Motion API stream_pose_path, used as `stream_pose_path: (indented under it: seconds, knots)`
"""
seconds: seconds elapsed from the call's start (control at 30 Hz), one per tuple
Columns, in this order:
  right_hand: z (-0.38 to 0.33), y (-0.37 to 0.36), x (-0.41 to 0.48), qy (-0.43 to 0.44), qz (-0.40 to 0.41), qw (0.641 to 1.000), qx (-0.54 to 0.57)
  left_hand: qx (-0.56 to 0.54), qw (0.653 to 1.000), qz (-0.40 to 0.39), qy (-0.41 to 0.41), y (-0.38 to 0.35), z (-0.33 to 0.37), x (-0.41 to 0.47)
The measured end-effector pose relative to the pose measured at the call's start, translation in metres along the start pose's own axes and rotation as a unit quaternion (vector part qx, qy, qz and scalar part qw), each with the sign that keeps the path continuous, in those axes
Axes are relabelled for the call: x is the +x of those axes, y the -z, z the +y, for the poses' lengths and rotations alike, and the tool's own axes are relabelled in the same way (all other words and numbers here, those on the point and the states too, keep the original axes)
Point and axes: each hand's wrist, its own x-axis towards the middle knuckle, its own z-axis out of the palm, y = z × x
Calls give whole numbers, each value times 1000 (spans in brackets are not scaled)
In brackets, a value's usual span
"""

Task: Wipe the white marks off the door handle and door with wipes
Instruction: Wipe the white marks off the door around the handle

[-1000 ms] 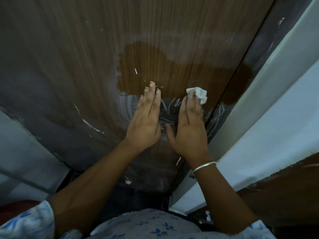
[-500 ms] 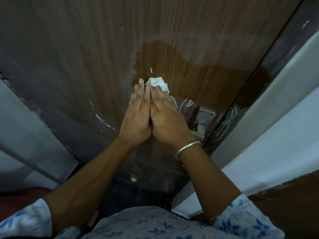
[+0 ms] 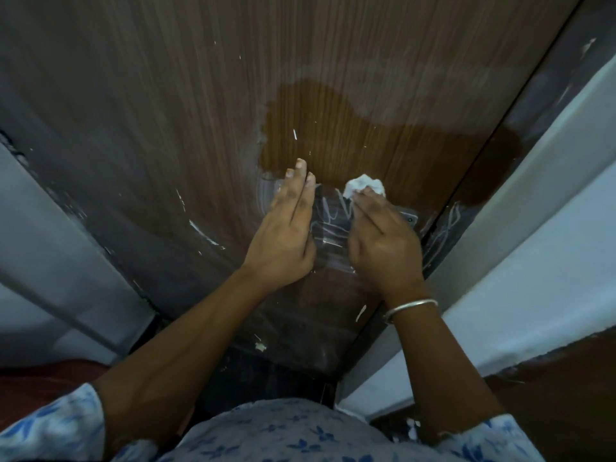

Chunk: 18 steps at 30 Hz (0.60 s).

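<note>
Right hand (image 3: 383, 241), fingers flat, presses a crumpled wipe (image 3: 363, 186) to the door (image 3: 200, 95) above the largely covered handle plate (image 3: 408, 218). The left hand (image 3: 286, 228) lies flat and open alongside. The white marks (image 3: 333, 216) between them could smear if the wipe is already soiled. Half a second earlier the hands touched and the plate was exposed.

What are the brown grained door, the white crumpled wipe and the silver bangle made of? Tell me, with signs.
The brown wood-grain door: seemingly wood or laminate, smooth; fine straight grain, darker damp-looking patch. The white crumpled wipe: soft tissue or cloth, matte; it bunches in folds. The silver wrist bangle: probably metal, polished; thin rigid ring, bright glint.
</note>
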Motion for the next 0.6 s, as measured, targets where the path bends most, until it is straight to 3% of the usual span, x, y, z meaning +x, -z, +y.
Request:
stream_pose_path:
  seconds: [0.3,0.47,0.6]
  knots:
    - [24,26,-11,-141,99,984,-52,-15,998,-17,-52,-12,22,4]
    - [27,26,-25,-175,86,977,-81,-36,996,-13,-81,-14,36,8]
    - [25,25,-32,-225,16,967,-115,-30,994,-16,-106,-19,41,11]
